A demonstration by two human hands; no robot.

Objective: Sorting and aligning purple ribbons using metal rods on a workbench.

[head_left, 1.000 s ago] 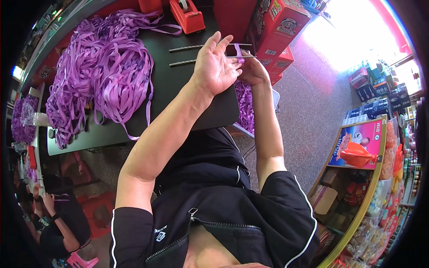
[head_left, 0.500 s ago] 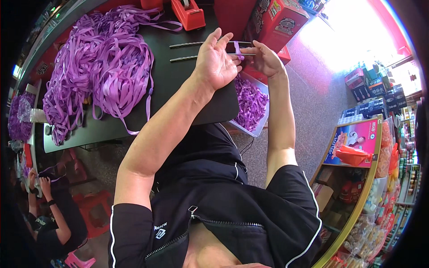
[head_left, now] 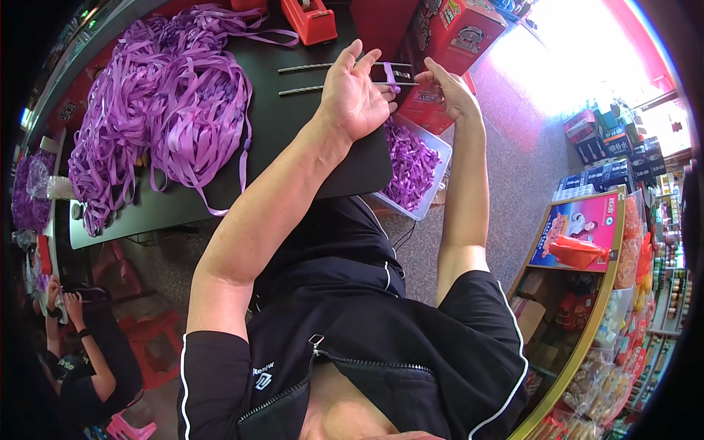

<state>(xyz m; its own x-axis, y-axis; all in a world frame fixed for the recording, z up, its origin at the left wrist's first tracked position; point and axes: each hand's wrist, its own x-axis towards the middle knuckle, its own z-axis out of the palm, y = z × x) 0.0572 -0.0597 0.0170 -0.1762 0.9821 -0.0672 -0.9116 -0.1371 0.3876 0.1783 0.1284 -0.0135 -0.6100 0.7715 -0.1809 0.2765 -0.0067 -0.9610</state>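
Two thin, twisted metal rods (head_left: 297, 91) stick out side by side over the dark tabletop, and a short purple ribbon loop (head_left: 391, 76) is wrapped across both near their right ends. My left hand (head_left: 355, 95) is at the rods with its palm turned up and fingers spread; the lower fingertips are close to the loop, and I cannot tell whether they touch it. Just off the rod ends, my right hand (head_left: 456, 95) has its fingers stretched out and holds nothing visible. Below them, a clear plastic bin (head_left: 438, 174) holds many small purple ribbon pieces (head_left: 411, 165).
A big heap of purple ribbons (head_left: 165, 103) covers the left of the dark table (head_left: 323, 187). A red tape dispenser (head_left: 312, 23) and red cartons (head_left: 458, 40) stand at the back. To the right is a display case (head_left: 579, 235); another person (head_left: 81, 345) sits at lower left.
My right hand has drawn back to the right, its fingers leaving the ribbon loop and rod ends. My left hand has stayed nearly in place.
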